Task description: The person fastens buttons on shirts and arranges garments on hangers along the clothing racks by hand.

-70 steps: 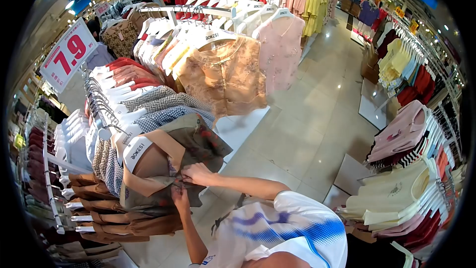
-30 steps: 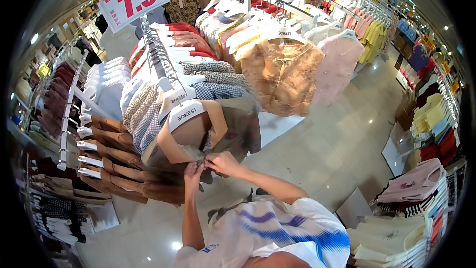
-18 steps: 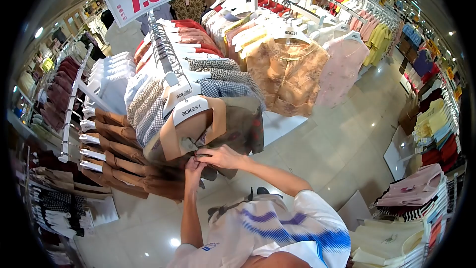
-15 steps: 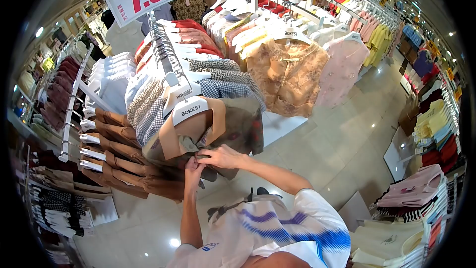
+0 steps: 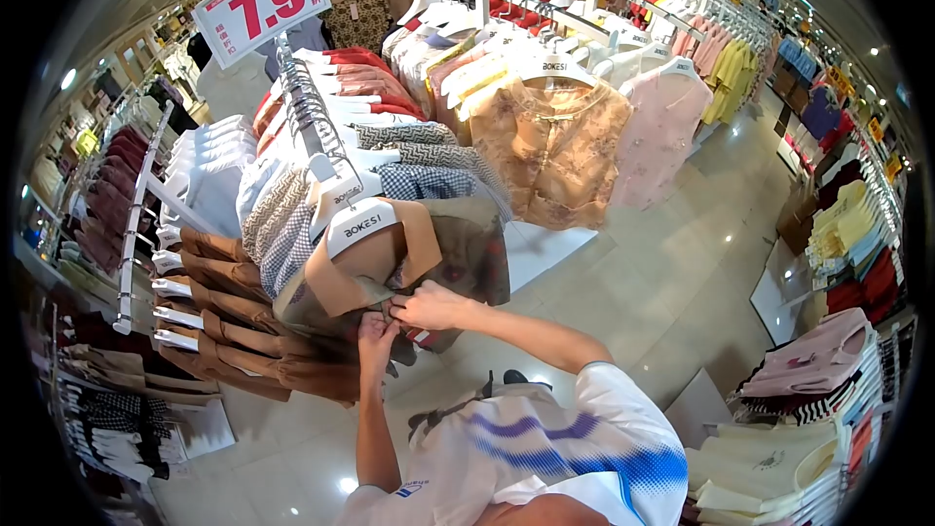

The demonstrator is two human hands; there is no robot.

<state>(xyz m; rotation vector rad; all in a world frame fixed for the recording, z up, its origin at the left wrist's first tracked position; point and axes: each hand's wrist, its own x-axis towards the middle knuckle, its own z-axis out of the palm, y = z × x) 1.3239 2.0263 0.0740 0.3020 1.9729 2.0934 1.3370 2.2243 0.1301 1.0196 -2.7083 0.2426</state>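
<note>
A dark patterned jacket (image 5: 467, 248) with a wide tan collar (image 5: 421, 242) hangs on a white hanger (image 5: 362, 223) at the near end of the rack. Both my hands are at its front, just below the collar. My left hand (image 5: 377, 333) has its fingers closed on the jacket's front edge. Close beside it, almost touching, my right hand (image 5: 427, 307) pinches the other side of the front. The fingertips partly hide the fabric between them. A small red and white piece shows under my right hand.
Brown garments (image 5: 229, 326) hang close on the left. A tan floral top (image 5: 550, 151) and a pink top (image 5: 665, 136) hang to the right. A 7.9 sign (image 5: 263, 5) stands above the rack. Folded and hanging clothes (image 5: 804, 360) line the right side.
The view has shifted slightly, moving the rack a little left in the picture. My hands stay at the jacket's front, and a red and white piece now shows below my right hand.
</note>
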